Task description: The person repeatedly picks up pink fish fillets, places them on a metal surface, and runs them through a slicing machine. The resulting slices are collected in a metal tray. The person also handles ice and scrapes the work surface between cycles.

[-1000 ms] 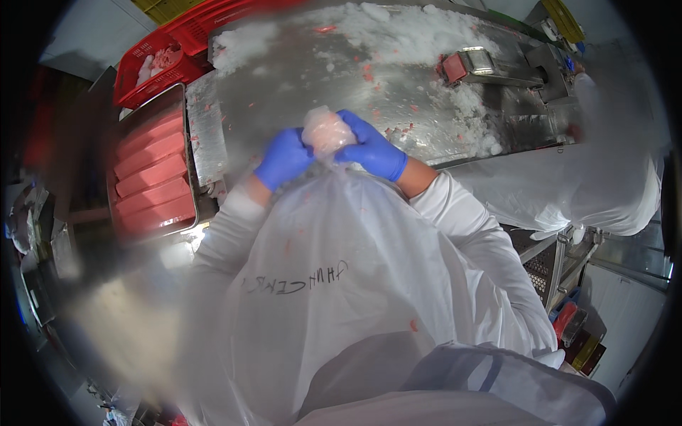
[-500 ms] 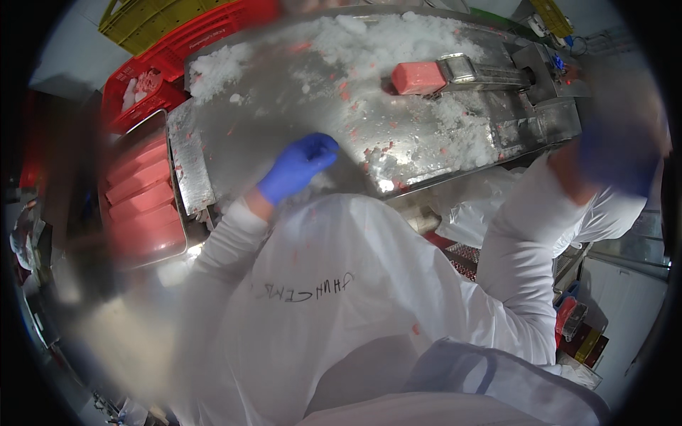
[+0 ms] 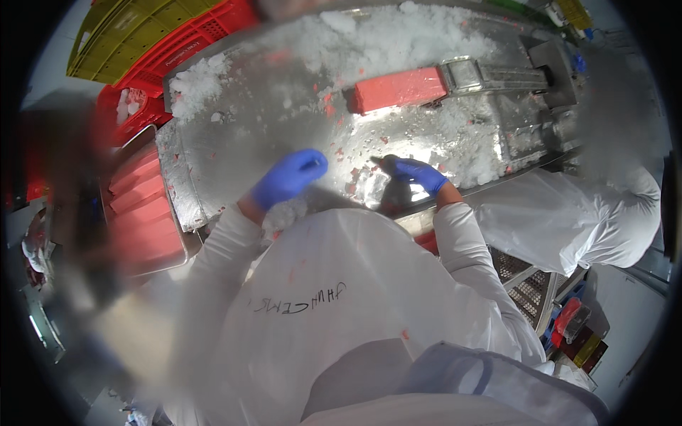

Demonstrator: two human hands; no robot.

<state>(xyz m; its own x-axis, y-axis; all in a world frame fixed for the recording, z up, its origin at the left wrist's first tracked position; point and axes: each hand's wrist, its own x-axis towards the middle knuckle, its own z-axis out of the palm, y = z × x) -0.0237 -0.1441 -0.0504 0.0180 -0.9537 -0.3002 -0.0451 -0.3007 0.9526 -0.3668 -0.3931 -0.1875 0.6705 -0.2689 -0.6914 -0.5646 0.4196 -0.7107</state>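
Dark tool (image 3: 386, 165), small and blurred: held in the right hand (image 3: 423, 176), over the near part of the metal tabletop (image 3: 273, 117), close to the near edge, with its narrow end toward the left edge. Cannot tell its exact kind, nor whether touching the metal. Grip of the right hand: closed, with blue-gloved fingers wrapped around one end of the tool. Left hand (image 3: 288, 179): also blue-gloved, apart from the right, near the near edge and farther toward the left; with fingers curled in to the thumb, but cannot tell whether around anything. Between the hands and beyond: small pink scraps (image 3: 338, 152) on the metal. Toward the far edge: long pink block (image 3: 399, 91), lying with its right end at a metal channel (image 3: 465, 74). Along the far edge: white crushed ice (image 3: 398, 30), with more toward the right edge. Beside the left edge: tray (image 3: 186, 250) of pink slabs (image 3: 142, 213). Past the far left corner: red crates (image 3: 206, 34) and a yellow-green crate (image 3: 128, 41). Beyond the near right corner: white garment (image 3: 568, 216) of another person.
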